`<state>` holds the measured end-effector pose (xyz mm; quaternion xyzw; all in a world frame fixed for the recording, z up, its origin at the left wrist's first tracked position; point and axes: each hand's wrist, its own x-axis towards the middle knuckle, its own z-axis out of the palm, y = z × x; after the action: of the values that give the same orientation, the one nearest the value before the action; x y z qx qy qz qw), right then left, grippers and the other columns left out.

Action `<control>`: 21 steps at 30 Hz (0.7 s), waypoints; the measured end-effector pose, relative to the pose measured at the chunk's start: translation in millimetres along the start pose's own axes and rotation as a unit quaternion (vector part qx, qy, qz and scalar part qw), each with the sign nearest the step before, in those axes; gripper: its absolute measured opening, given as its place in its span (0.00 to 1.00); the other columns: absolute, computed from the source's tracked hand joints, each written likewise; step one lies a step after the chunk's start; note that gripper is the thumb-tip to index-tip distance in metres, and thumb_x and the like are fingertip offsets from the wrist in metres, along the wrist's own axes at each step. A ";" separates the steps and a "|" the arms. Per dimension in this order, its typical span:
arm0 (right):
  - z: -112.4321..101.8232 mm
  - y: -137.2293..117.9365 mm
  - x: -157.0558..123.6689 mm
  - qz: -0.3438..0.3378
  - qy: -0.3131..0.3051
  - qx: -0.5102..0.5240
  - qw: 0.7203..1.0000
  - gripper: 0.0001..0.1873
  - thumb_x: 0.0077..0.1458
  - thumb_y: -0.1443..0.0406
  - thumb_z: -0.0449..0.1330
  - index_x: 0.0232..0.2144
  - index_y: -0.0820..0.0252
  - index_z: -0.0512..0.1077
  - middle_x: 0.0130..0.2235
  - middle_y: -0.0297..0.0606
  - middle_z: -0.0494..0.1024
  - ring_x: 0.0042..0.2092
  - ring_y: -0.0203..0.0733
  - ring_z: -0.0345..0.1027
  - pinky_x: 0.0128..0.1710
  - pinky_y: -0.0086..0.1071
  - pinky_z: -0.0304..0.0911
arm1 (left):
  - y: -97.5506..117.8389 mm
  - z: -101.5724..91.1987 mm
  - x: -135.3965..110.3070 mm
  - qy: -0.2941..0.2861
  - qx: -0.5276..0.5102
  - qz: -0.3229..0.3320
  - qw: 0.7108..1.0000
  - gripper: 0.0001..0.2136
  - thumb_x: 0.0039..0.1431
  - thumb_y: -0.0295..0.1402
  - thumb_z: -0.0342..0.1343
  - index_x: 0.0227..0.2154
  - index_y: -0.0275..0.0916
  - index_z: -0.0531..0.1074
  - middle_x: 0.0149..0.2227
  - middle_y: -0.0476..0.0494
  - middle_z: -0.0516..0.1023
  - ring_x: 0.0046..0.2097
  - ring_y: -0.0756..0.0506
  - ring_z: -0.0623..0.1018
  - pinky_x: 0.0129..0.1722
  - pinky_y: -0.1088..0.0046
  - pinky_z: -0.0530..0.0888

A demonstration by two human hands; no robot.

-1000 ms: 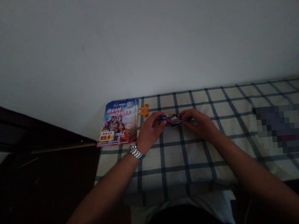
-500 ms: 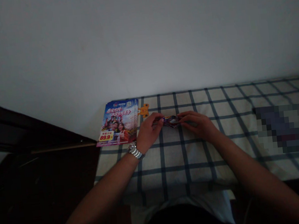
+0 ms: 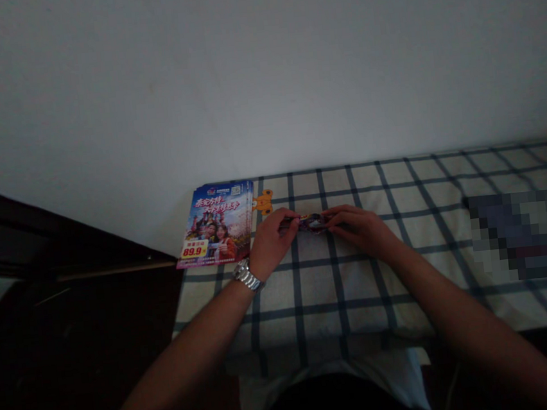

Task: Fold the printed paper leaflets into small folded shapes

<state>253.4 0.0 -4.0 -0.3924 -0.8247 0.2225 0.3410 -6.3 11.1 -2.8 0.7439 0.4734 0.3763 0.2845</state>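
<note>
A small folded paper flyer point(image 3: 312, 224), dark purple with a pale patch, is held low over the checked cloth between my two hands. The thumb and fingers of my left hand point(image 3: 272, 240) pinch its left end. At its right end, my right hand point(image 3: 362, 230) grips it with thumb and fingertips, the palm turned down. Both ends of the folded paper are hidden behind the fingers. Just left of my left hand lies a stack of colourful printed flyers point(image 3: 219, 220), marked 89.9 on the top sheet.
A blue-and-white checked cloth point(image 3: 301, 292) covers the table up against the pale wall point(image 3: 260, 71). An orange bear figure point(image 3: 263, 203) shows beside the stack. On the right lies a dark blurred-out object point(image 3: 513, 233). Dark floor point(image 3: 98, 351) shows beyond the table's left edge.
The folded flyer looks a little flatter between my fingers than before. My hands have shifted only slightly, and the stack has not moved.
</note>
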 end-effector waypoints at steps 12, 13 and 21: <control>-0.3 -4.9 -0.4 -0.018 0.010 -0.072 0.997 0.26 0.55 0.61 0.70 0.56 0.47 0.72 0.55 0.43 0.77 0.55 0.55 0.73 0.56 0.52 0.71 | 0.3 2.8 -2.1 -0.007 -0.078 -0.039 0.996 0.12 0.70 0.44 0.53 0.42 0.41 0.73 0.37 0.47 0.82 0.32 0.47 0.83 0.31 0.72 0.79; -0.3 -4.6 -0.4 -0.016 0.011 -0.078 0.997 0.25 0.56 0.62 0.70 0.56 0.47 0.73 0.54 0.42 0.78 0.55 0.55 0.73 0.55 0.52 0.71 | 0.6 2.7 -2.2 -0.010 -0.078 -0.039 0.996 0.12 0.70 0.44 0.52 0.42 0.41 0.73 0.37 0.47 0.82 0.32 0.47 0.83 0.31 0.72 0.79; -4.9 -5.7 -1.8 -0.017 0.033 -0.084 0.996 0.22 0.59 0.62 0.66 0.55 0.50 0.72 0.50 0.43 0.79 0.52 0.53 0.74 0.53 0.51 0.72 | 9.6 -3.5 -3.5 -0.023 0.043 0.117 0.992 0.19 0.64 0.40 0.62 0.56 0.44 0.69 0.55 0.41 0.74 0.58 0.41 0.75 0.60 0.57 0.73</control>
<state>255.1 -4.3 2.2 -0.4131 -0.8351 0.1339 0.3377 -5.4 4.4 5.7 0.8144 0.3919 0.3688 0.2169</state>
